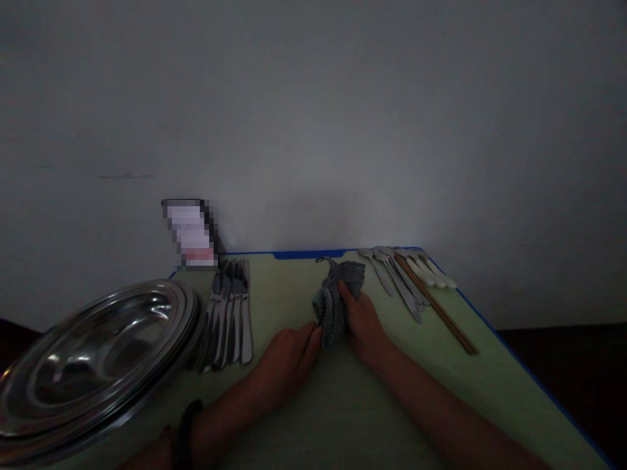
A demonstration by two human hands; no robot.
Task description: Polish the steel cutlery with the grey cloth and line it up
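Note:
A grey checked cloth (332, 307) with a small hanging loop is bunched up over the middle of the table. My right hand (363, 320) is closed around it, the thumb pressing on its front. Just left of the cloth, my left hand (294, 352) is closed in a pinch at its lower edge. A thin dark edge shows at those fingertips, but what they hold is mostly hidden by the fingers and the cloth. Beside my left forearm lies a row of metal table knives (230, 313), several of them, blades pointing away from me.
Stacked large metal basins (112, 352) stand at the left. Behind the knives, a phone (191, 232) leans on the wall. At the right lie metal spoons and forks (399, 284), brown chopsticks (435, 303) and white-handled cutlery (426, 267). The pale green table (289, 281) has a blue edge.

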